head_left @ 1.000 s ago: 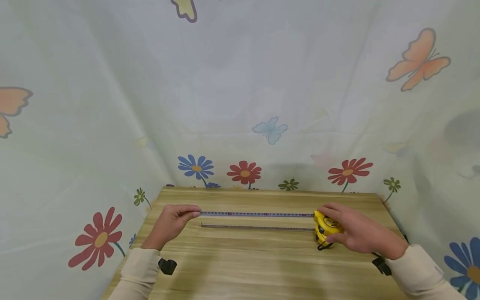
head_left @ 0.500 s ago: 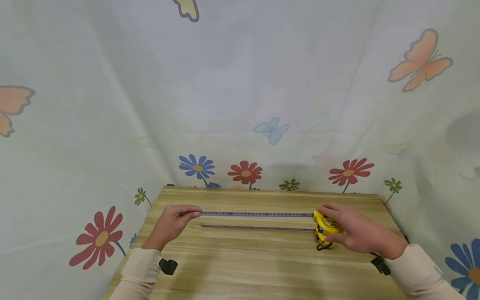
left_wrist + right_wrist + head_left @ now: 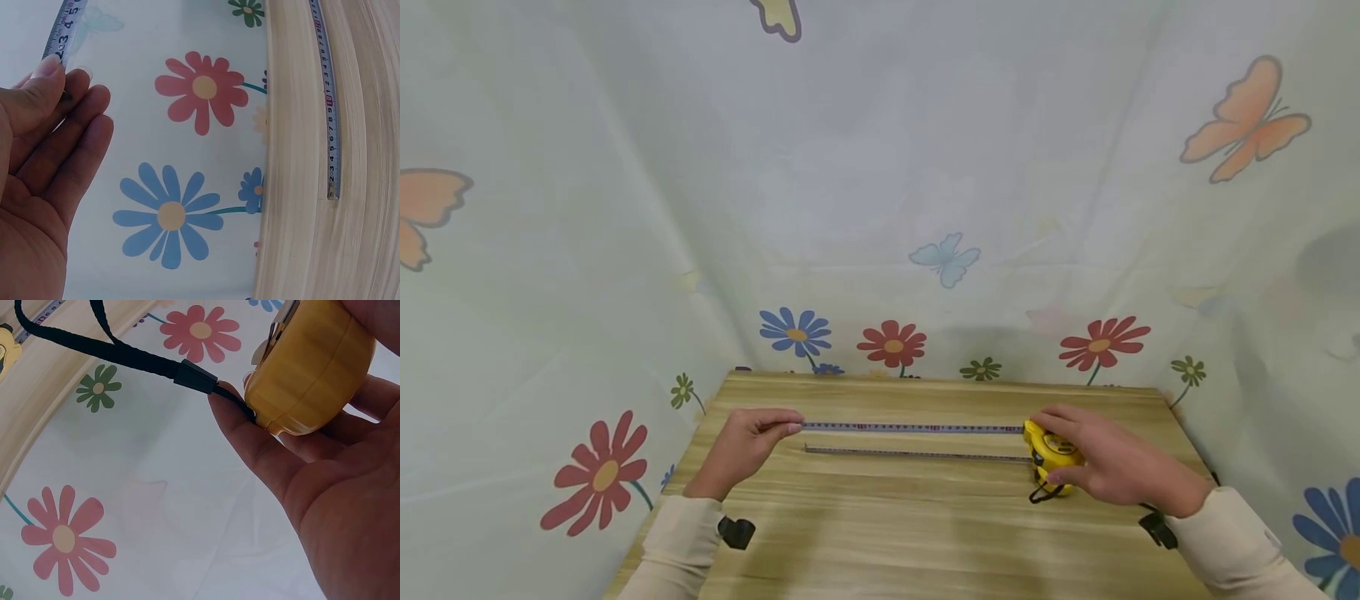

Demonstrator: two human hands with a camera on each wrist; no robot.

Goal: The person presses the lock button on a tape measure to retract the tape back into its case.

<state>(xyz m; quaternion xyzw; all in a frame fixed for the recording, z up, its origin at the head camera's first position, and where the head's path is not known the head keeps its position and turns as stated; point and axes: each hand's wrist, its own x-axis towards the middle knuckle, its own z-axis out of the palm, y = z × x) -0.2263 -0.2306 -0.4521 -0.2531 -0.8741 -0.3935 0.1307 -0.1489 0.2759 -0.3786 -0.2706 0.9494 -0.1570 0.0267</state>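
My right hand (image 3: 1120, 462) grips a yellow tape measure (image 3: 1051, 443), whose black wrist strap (image 3: 112, 353) hangs loose in the right wrist view. From its case the blade (image 3: 910, 428) runs out straight to my left hand (image 3: 745, 442). Thumb and fingers there pinch the blade's end, raised off the table in the left wrist view. Nearer to me in the head view, a second blade (image 3: 917, 454) lies extended on the table, parallel to the first. Its yellow case (image 3: 7, 347) shows at the right wrist view's edge; in the head view the held one largely hides it.
The wood-grain table (image 3: 880, 525) lies under both hands. A pale cloth (image 3: 880, 167) printed with flowers and butterflies rises behind it and at both sides. Black wrist straps (image 3: 736, 533) show at both cuffs.
My right hand and the tape measure in it have shifted very slightly left, so the blade span looks a touch shorter. The left hand keeps its pinch. The head view drifts a little.
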